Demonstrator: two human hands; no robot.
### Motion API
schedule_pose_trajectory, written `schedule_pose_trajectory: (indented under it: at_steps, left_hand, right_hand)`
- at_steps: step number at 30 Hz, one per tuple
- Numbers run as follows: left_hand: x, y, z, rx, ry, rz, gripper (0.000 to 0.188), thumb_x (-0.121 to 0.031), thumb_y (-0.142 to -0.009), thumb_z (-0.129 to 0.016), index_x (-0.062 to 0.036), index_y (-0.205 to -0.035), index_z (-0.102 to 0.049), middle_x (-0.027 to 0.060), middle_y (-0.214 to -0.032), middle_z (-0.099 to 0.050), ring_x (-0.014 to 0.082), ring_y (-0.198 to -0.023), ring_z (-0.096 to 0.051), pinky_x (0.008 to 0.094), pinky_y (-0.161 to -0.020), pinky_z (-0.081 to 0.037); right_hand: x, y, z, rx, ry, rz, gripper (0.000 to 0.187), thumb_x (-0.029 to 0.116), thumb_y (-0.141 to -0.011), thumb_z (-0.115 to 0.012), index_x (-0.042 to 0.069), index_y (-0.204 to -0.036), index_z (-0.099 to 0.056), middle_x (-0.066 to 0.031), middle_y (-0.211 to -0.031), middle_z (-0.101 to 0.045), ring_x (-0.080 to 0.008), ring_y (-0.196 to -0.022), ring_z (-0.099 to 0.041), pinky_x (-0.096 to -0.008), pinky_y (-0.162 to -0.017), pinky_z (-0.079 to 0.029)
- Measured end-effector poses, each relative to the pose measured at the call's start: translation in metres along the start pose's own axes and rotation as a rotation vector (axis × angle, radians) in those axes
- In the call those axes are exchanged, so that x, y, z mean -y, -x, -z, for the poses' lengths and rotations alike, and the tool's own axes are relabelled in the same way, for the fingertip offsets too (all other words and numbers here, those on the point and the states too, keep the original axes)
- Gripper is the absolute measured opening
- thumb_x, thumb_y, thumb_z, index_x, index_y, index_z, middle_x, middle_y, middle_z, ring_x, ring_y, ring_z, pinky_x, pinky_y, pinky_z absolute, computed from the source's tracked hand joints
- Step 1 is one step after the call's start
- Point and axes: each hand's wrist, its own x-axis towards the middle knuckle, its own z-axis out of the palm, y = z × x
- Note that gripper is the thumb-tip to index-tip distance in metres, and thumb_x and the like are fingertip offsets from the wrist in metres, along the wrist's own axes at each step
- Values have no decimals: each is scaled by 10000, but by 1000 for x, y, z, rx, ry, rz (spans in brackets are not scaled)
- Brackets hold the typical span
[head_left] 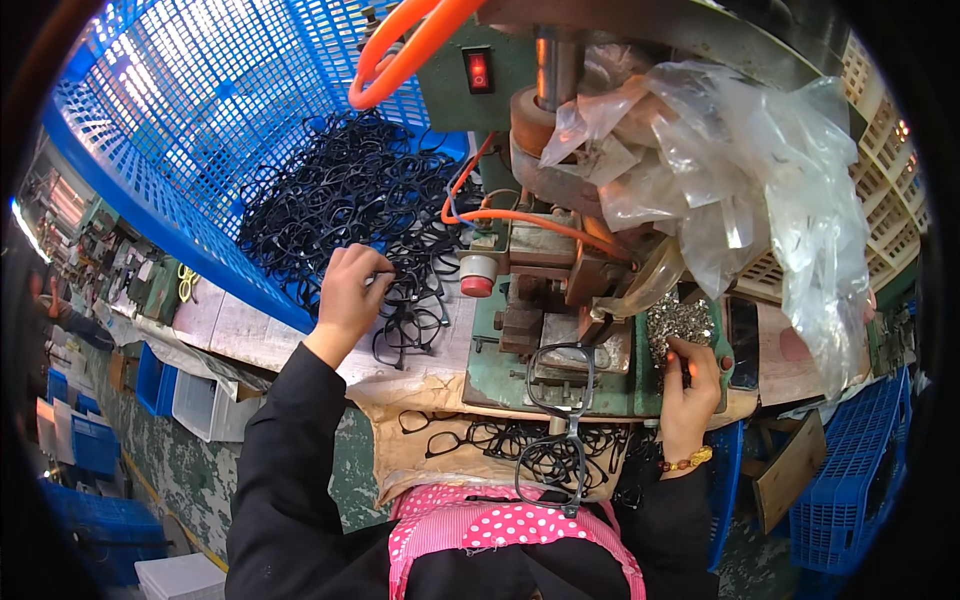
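Near the blue basket's mouth, my left hand (350,295) is closed in a pinch beside a heap of dark eyeglass frames (340,190); whatever its fingertips hold is hidden. A few loose frames (412,330) lie on the bench just right of it. My right hand (688,395) has thumb and forefinger curled at the near edge of a pile of small shiny metal pieces (682,322); I cannot make out what they grip. Between my hands, one black eyeglass frame (572,426) hangs from the machine's metal fixture (585,352), its lower rim over the pink apron (510,522).
The green machine (485,380) carries a red push button (477,285), orange hoses (545,214) and a hanging clear plastic bag (730,170). More frames lie on brown paper (400,460) before me. A blue basket (130,180) stands left; another blue crate (850,480) is at right.
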Motion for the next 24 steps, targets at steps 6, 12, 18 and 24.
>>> schedule_pose_trajectory:
  at_steps: [6, 12, 18, 24]
  left_hand:
    - [-9, 18, 43, -87, 882, 720, 73, -77, -940, -693, -63, -943, -621, -38, -792, -597, 55, -695, -528, 227, -644, -426]
    - [-32, 69, 41, 545, 615, 840, 155, -164, -937, -727, -45, -961, -630, -30, -743, -590, 58, -586, -512, 235, -498, -399]
    - [-50, 72, 32, 361, 759, 978, 187, -188, -963, -698, -4, -995, -698, 50, -787, -700, 40, -583, -517, 208, -535, -398]
    - [-110, 33, 56, 137, 1277, 714, 177, -168, -1050, -544, -2, -1102, -578, 178, -934, -720, 169, -660, -693, 268, -615, -556]
  right_hand:
    - [-11, 11, -3, -35, -95, -79, 143, -62, -913, -610, -29, -1038, -670, -111, -975, -670, -231, -904, -651, -324, -827, -500]
    - [-7, 7, -2, -7, -68, -55, 100, -61, -914, -617, -19, -1001, -643, -98, -981, -658, -204, -912, -628, -312, -843, -491]
    - [-4, 9, -1, -44, -103, -73, 115, -73, -914, -611, -20, -1010, -647, -81, -969, -628, -184, -895, -604, -296, -838, -479]
    - [18, 1, -3, -23, -351, -104, 123, -72, -920, -626, -21, -1031, -642, -53, -982, -623, -134, -920, -591, -259, -846, -465]
